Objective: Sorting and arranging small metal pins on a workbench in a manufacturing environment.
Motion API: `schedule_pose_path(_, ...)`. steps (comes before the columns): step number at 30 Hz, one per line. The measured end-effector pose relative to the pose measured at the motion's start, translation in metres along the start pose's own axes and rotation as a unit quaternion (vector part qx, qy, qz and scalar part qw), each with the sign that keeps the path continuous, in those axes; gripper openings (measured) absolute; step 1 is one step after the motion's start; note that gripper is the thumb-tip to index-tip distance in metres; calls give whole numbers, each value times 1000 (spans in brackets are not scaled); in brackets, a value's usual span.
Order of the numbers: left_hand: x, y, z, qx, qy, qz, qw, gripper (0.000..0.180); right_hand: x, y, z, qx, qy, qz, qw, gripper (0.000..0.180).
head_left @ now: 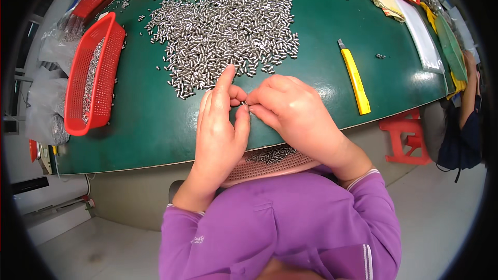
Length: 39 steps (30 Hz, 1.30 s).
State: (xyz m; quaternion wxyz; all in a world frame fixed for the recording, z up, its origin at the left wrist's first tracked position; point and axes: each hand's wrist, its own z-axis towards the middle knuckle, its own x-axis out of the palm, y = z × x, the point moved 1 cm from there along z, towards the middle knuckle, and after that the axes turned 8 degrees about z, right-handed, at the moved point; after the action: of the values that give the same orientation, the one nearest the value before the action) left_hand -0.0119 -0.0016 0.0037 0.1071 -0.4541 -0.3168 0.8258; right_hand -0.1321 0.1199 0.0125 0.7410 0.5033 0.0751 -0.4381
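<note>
Fingers of the left hand and right hand pinch a small metal part above the near bench, below a silvery pile of parts; fine handling appears underway, demanding steady fingertips next.

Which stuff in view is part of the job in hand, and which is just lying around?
In the job, judging by position and contents:
- left hand and right hand, fingertips at a metal part
- metal pile
- pink basket, holding metal parts
- red basket, likewise

Apparently just lying around:
- yellow cutter
- red stool
- clear bags
</note>
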Motion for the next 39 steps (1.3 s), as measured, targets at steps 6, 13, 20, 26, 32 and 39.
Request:
schedule_pose_path(6,2,2,0,-7,4,-16,1000,73,1,-2,-2,-5,-14,-6,1000,12)
schedule_pose_path(13,2,-1,0,-29,-17,-28,999,73,1,-1,-1,-3,-11,2,1000,12)
schedule_pose_path(20,0,-1,-2,6,-23,40,999,68,1,-2,-1,-12,-5,-11,1000,12)
schedule_pose_path(26,3,0,-3,9,-35,73,997,62,0,-3,-3,-15,-14,4,1000,14)
schedule_pose_path(32,1,0,-4,-2,-27,54,998,64,-4,-2,-2,10,-7,20,1000,15)
schedule_pose_path(39,1,0,-4,-8,-21,0,1000,70,-3,-2,-2,17,-22,20,999,13)
